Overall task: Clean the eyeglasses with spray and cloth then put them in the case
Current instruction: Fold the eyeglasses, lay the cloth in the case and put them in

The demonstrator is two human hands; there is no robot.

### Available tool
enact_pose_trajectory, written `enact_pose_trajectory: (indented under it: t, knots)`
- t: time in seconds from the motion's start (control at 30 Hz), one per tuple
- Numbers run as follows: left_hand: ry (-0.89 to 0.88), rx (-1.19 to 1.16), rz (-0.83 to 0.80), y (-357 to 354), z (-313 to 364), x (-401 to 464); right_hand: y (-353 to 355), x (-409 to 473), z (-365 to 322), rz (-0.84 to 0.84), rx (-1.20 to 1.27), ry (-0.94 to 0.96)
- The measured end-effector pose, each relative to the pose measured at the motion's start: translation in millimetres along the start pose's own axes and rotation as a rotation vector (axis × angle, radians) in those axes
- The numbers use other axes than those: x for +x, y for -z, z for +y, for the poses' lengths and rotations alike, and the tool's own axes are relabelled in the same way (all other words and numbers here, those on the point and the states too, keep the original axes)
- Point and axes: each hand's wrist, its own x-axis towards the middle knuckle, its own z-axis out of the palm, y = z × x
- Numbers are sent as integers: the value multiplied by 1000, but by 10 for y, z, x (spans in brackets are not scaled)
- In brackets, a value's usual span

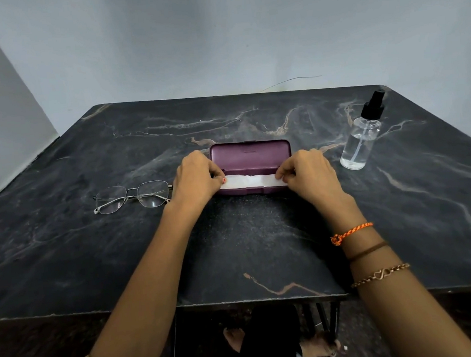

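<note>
A purple glasses case (251,155) lies open in the middle of the table, lid raised toward the wall. A white cloth (250,181) stretches across the case's tray. My left hand (195,176) pinches the cloth's left end and my right hand (309,173) pinches its right end. Thin metal-framed eyeglasses (132,196) rest on the table just left of my left hand, temples folded out. A clear spray bottle (363,137) with a black nozzle stands upright to the right of the case.
The dark marbled table (235,249) backs against a pale wall, with another wall close on the left. Its near edge runs across the lower frame, and feet show beneath it on the floor.
</note>
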Motion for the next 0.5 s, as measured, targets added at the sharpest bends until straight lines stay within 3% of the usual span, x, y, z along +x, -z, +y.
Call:
enact_pose_trajectory:
  t: [0.5]
  knots:
    - [40, 14, 48, -37, 5, -6, 93, 11, -30, -12, -214, 7]
